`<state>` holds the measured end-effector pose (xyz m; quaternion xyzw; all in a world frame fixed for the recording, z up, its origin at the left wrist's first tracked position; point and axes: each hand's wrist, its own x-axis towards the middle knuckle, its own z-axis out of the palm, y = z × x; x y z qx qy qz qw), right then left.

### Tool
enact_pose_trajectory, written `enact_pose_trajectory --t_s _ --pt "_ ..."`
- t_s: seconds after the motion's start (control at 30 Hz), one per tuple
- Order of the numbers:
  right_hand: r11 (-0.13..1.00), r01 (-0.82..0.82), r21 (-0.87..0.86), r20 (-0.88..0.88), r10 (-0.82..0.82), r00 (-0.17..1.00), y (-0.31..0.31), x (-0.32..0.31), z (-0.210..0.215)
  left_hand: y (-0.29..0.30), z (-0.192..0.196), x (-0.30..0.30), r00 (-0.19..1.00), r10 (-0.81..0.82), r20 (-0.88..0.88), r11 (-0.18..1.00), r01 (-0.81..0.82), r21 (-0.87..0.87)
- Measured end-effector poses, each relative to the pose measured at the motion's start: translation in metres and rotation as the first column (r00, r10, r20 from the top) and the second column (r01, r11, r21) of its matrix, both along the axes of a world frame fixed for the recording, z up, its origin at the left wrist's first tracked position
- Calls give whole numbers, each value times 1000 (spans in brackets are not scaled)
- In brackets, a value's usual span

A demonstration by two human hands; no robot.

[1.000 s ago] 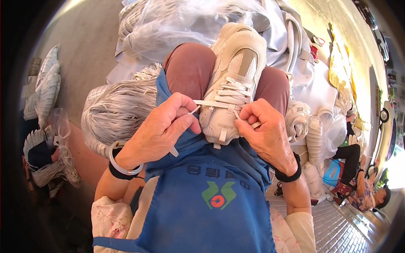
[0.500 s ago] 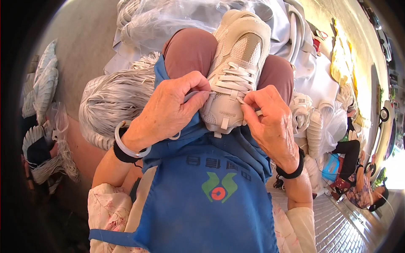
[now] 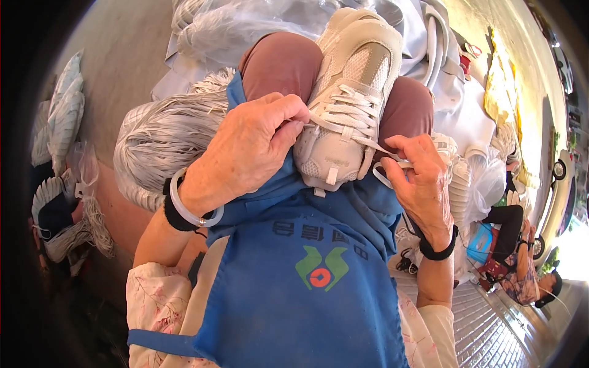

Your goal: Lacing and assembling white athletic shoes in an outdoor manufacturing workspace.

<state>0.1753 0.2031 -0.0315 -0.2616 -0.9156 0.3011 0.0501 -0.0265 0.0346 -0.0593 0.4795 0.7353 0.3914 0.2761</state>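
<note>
A beige sneaker [image 3: 353, 92] lies between my knees, toe pointing away, resting on my blue apron [image 3: 294, 276]. White laces [image 3: 343, 119] cross its tongue. My left hand [image 3: 248, 150] is closed at the shoe's left side, pinching one lace end near the upper eyelets. At the shoe's right side, by the heel, my right hand [image 3: 417, 184] grips the other lace end, which runs taut from the eyelets to its fingers.
A big bundle of white laces [image 3: 165, 138] lies by my left knee. Plastic bags with more shoes [image 3: 245, 24] sit ahead. More pale sneakers [image 3: 469, 178] lie on my right, and shoes [image 3: 58, 122] on the left floor. A person [image 3: 521, 270] sits at right.
The sneaker has shifted slightly right and away. My hands have drawn apart, pulling the lace ends out sideways; the right hand has dropped toward the heel.
</note>
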Motion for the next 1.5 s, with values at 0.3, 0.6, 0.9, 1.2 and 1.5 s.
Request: enact_pose_trajectory --t_s 0.3,0.6,0.9,1.2,1.5 --pt "997 43 -71 -90 -49 995 0 -1 -5 10 5 -5 1000 -23 12 999 24 -49" --pt "962 73 -263 -185 -124 975 -19 -16 -13 11 8 -3 992 43 116 992 -28 -127" --pt "999 34 42 -215 -25 976 -10 -15 -5 10 4 1 981 87 172 996 -82 -37" --pt "995 87 -41 -120 -91 989 7 10 6 4 -6 10 994 98 -41 989 -92 114" --pt "984 45 -173 -270 -91 959 -18 -7 -14 -5 2 34 934 142 -328 987 -108 119"
